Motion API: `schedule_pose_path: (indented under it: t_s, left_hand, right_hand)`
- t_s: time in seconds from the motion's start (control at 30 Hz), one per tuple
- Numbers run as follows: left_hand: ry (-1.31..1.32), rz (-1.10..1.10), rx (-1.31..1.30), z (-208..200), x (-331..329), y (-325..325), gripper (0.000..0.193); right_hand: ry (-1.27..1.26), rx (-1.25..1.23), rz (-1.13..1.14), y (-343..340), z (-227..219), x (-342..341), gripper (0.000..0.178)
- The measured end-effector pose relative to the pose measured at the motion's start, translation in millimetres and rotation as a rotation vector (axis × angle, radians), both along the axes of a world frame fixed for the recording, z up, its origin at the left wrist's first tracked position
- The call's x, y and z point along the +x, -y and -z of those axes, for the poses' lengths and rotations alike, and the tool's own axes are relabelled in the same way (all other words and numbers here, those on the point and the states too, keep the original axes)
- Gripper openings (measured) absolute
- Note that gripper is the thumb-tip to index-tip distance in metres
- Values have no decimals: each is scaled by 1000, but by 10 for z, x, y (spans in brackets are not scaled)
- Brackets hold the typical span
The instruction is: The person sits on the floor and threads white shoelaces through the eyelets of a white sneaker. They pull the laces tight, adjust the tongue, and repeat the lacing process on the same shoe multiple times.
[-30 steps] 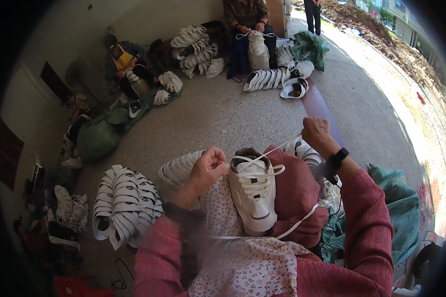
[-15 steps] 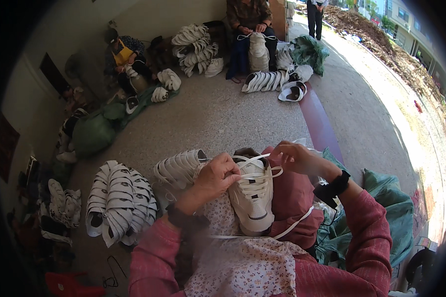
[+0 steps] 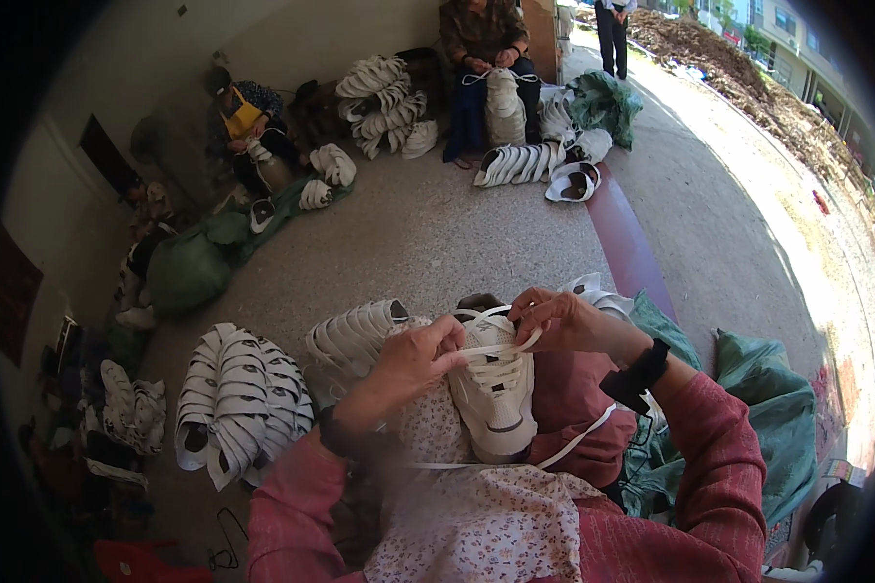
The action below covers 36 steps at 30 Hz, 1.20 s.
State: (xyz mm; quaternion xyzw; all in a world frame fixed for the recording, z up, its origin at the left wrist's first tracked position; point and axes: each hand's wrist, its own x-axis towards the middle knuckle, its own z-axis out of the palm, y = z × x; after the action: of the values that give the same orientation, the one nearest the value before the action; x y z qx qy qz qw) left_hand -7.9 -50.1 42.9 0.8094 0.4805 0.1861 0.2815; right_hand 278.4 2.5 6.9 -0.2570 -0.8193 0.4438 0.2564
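Note:
A cream-white sneaker upper (image 3: 497,403) lies on my lap, toe toward me, its front crossed by a white shoelace (image 3: 492,351). My left hand (image 3: 413,361) pinches the lace at the left side of the upper's opening, fingertips closed on it. On the other side, my right hand (image 3: 562,321) grips a loop of the same lace between thumb and fingers, close above the tongue. The strand stretches across the upper between both hands. A flowered apron (image 3: 486,530) covers my lap, and a long white cord (image 3: 578,439) curves over it below the toe.
Nested white uppers (image 3: 243,398) stand in a stack on the floor at my left, with another row (image 3: 358,335) beyond my left hand. Green sacks (image 3: 763,403) lie at my right. Across the floor, a seated person (image 3: 491,53) handles laces on another upper; a second person in a yellow apron (image 3: 243,115) sits farther left.
My right hand has moved left and down, closing from loosely spread fingers onto the lace loop. My left hand has shifted slightly left, still pinching the lace.

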Motion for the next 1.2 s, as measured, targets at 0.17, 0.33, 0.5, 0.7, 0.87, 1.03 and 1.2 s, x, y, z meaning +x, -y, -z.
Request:
schedule_pose_path:
  t_s: [0.17,0.33,0.5,0.7,0.87,1.03,1.2]
  left_hand:
    - [-24,-35,-65,-27,-87,-68,28]
    - [-90,-94,-176,-263,7,190,30]
    - [149,-190,-42,-148,-97,209,27]
    - [266,-154,54,148,-82,-181,27]
    - [-6,-23,85,395,171,-447,37]
    - [402,-20,-549,310,286,-537,33]
    - [754,27,-666,269,-46,-464,33]
  right_hand:
    - [158,150,115,4,-170,44,25]
    - [289,406,175,44,-277,123,32]
    - [307,320,158,82,-265,102,32]
    - [192,183,346,114,-224,268,40]
    - [335,204,283,247,118,425,44]
    - [261,285,298,318,345,530,45]
    - [296,274,297,363,265,618,42]
